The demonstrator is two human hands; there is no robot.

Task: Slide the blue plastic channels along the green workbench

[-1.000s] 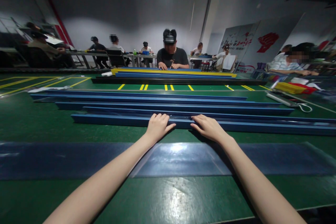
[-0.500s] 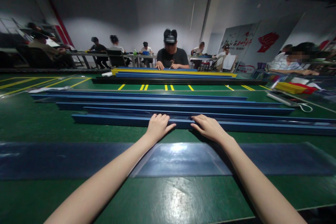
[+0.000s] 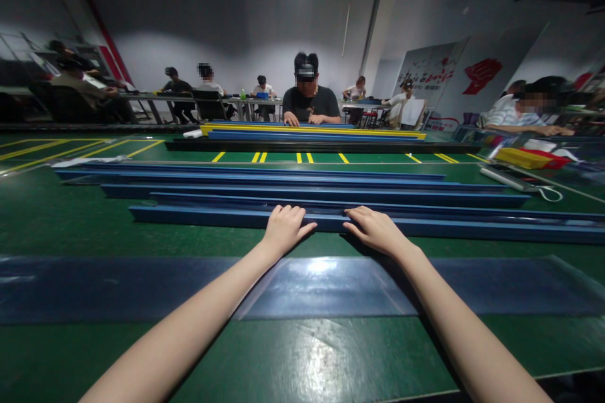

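Note:
Several long blue profile rails lie side by side across the green table. My left hand [image 3: 284, 228] rests on the nearest blue rail [image 3: 198, 217], fingers curled over its top edge and thumb stretched along its front. A little to the right, my right hand [image 3: 375, 230] grips the same rail in the same way, fingers over the top. Between me and the rail a long dark blue flat strip [image 3: 118, 289] lies on the table.
More blue rails [image 3: 246, 174] lie farther back. A person sits opposite at a stack of yellow and blue rails [image 3: 312, 131]. Yellow and red parts [image 3: 524, 157] and a white tool with a cord [image 3: 513, 179] lie at the right. Other people sit at tables behind.

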